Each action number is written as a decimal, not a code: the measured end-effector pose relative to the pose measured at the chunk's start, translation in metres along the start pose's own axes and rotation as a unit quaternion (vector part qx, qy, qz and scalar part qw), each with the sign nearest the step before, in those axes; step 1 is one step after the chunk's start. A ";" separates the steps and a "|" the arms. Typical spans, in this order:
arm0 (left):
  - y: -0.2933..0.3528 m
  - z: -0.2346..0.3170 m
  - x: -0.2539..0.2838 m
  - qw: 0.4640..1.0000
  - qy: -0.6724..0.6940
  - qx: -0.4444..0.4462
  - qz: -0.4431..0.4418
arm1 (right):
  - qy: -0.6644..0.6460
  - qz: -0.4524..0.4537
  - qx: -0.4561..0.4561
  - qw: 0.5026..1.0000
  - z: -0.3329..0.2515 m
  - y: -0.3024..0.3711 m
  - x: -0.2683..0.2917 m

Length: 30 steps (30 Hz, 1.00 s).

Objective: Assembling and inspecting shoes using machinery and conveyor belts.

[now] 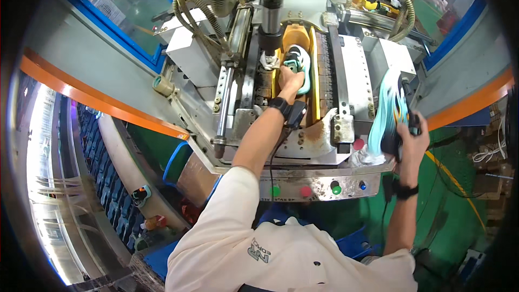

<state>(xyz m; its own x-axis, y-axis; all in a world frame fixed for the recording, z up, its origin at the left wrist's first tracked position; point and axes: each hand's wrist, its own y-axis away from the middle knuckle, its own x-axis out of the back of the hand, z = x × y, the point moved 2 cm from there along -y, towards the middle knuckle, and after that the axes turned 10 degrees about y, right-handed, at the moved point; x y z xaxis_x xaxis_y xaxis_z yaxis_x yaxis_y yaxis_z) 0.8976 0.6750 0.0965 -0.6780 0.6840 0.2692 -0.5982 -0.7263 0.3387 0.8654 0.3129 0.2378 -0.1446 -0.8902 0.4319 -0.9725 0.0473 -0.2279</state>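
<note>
A shoe [304, 67] with a black and white upper and a turquoise and white sole sits in the yellow-sided bay of a press machine [346, 54]. My left hand [291, 80] reaches into the bay and is closed on the near part of this shoe; its fingertips are partly hidden. Off to the right of the bay, my right hand [414, 139] grips a second shoe [387, 109], held up on end with its pale turquoise sole toward the machine. This shoe's dark upper is mostly on the hand's side.
Above the bay hangs a dark press ram [270, 24]. A front panel [319, 190] carries green, red and blue buttons. A crumpled white wrap [367, 157] lies at the machine's right front corner. At left runs a conveyor [102, 167], with a shoe [141, 196] beside it.
</note>
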 end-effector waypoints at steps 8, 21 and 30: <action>0.167 -0.004 0.150 0.878 0.381 0.123 -0.263 | 0.253 -0.245 0.083 0.932 -0.086 -0.122 -0.184; 0.431 -0.145 0.361 0.862 0.458 0.051 0.208 | 0.351 -0.157 0.106 0.917 -0.022 -0.051 -0.364; 0.518 -0.220 0.297 0.933 -0.076 -0.115 0.331 | 0.008 -0.413 0.432 0.802 -0.046 0.233 -0.210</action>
<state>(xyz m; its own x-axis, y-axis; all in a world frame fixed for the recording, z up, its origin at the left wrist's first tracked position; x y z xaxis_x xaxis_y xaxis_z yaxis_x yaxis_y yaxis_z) 0.2922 0.4866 0.1533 -0.8740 0.0684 0.4811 -0.1568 -0.9768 -0.1458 0.6611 0.5321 0.1343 0.4748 -0.4496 0.7566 -0.2492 -0.8932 -0.3743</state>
